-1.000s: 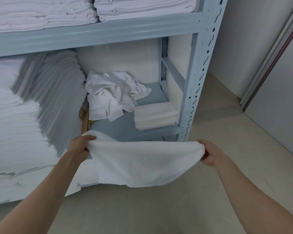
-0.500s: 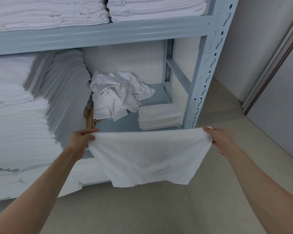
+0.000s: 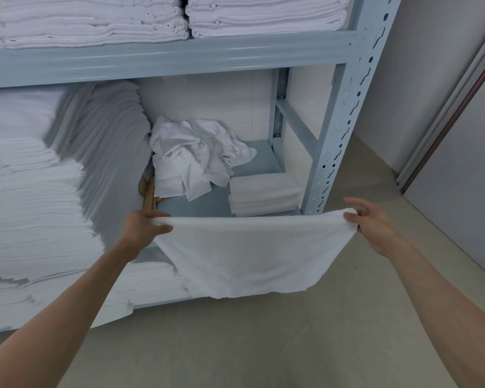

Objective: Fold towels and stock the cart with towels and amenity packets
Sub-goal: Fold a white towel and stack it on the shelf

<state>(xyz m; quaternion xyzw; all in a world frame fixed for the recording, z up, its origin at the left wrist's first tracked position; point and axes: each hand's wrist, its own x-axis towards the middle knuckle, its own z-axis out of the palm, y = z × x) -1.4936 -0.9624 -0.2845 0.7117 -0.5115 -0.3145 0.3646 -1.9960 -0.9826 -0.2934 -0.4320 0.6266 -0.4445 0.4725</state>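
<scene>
head view: at lower centre, the white terry towel (image 3: 244, 253) is hanging stretched between both hands in front of the grey metal shelf (image 3: 339, 113). left hand (image 3: 143, 226) and right hand (image 3: 371, 224) are each pinching a top corner, arms reaching forward. keeping the top edge taut and level should be giving a square fold.

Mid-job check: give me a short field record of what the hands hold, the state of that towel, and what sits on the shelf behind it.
left hand: pinches the towel's left top corner
right hand: pinches the right top corner
towel: white, stretched between both hands, hanging in front of the shelf, unfolded
crumpled towels: loose heap at the back of the shelf
folded stack: small, neat, right of the heap
shelf: grey metal
cart: not in view
</scene>
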